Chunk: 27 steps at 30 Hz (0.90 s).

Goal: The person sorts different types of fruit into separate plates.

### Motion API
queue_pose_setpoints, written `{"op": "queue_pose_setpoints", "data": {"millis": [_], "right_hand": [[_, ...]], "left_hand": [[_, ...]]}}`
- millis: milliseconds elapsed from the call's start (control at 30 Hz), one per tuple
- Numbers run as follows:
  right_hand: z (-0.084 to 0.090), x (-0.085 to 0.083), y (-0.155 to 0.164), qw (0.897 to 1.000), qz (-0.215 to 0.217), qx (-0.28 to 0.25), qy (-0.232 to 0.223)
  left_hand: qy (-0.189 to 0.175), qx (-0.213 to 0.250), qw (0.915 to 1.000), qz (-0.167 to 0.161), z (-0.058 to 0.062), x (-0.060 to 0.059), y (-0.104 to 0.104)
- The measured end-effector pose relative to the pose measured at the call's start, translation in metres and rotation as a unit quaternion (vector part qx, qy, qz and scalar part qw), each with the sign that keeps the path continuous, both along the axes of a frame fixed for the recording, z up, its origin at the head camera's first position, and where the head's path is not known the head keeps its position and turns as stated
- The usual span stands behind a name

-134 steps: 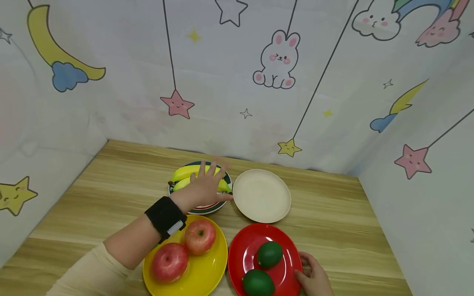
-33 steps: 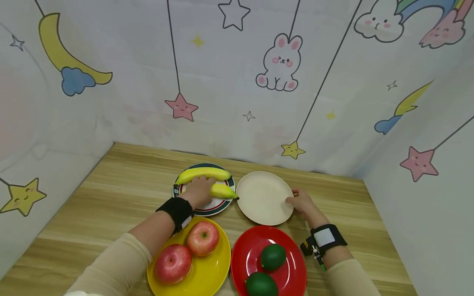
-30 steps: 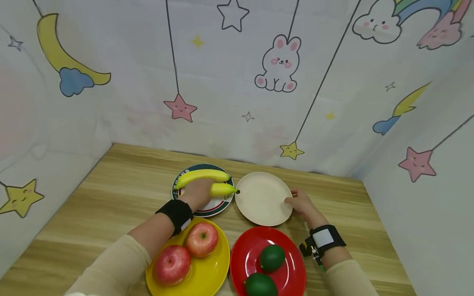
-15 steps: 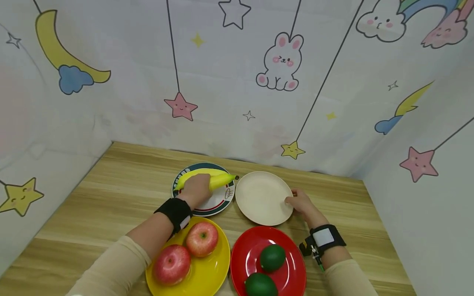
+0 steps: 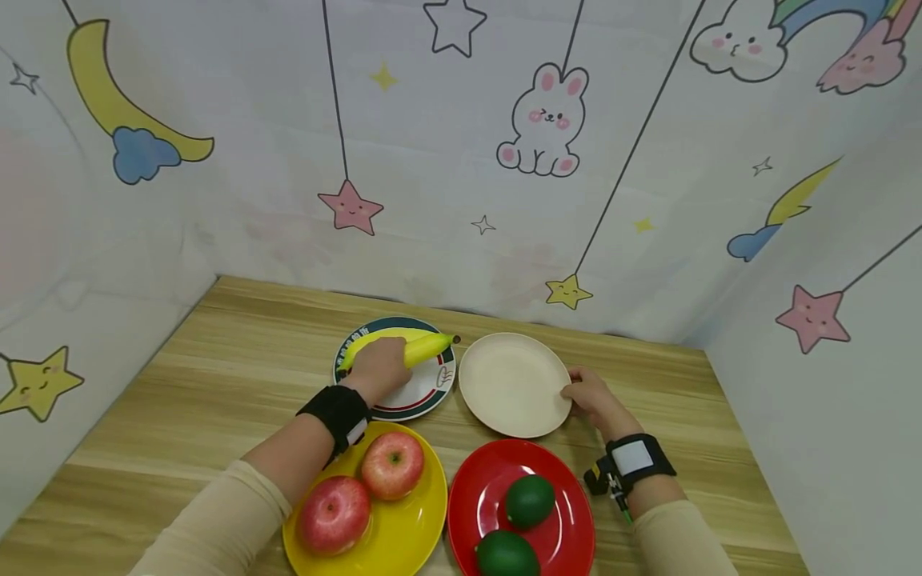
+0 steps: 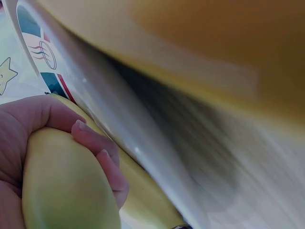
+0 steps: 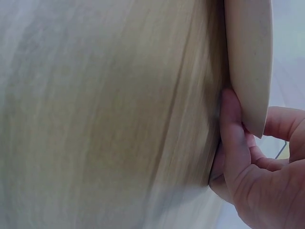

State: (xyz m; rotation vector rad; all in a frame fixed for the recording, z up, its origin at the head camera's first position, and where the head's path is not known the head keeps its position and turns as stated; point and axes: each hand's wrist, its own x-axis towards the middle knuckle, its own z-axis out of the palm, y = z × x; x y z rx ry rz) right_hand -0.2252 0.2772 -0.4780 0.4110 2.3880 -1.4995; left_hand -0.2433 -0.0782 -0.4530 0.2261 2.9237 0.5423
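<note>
Already curled around a banana (image 5: pixel 426 349) lifted just above the striped plate (image 5: pixel 425 392), the left hand (image 5: pixel 379 370) has its long axis pointing right at the neighbouring cream plate (image 5: pixel 513 384), whose right rim the right hand (image 5: pixel 587 394) pinches.

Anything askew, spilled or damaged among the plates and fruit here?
Nothing stands out. Apples and green fruits sit inside their plates; the left hand grips a banana over the striped plate; the right hand holds the cream plate's rim.

Two bare hands, left hand (image 5: pixel 379 370) and right hand (image 5: pixel 587 394); beige long sleeves; black wristbands bearing white patches, possibly labels.
</note>
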Motion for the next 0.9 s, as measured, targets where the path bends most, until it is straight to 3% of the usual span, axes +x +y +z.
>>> {"op": "queue_pose_setpoints", "data": {"millis": [233,900], "right_hand": [[0.000,0.000,-0.002,1.000,-0.013,0.009,0.005],[0.002,0.003,-0.004,0.999,-0.023,0.025,0.016]], "left_hand": [[-0.006,0.004,1.0000,0.001,0.001,-0.001,-0.001],[0.006,0.005,0.9994,-0.033,0.010,0.002,0.012]]}}
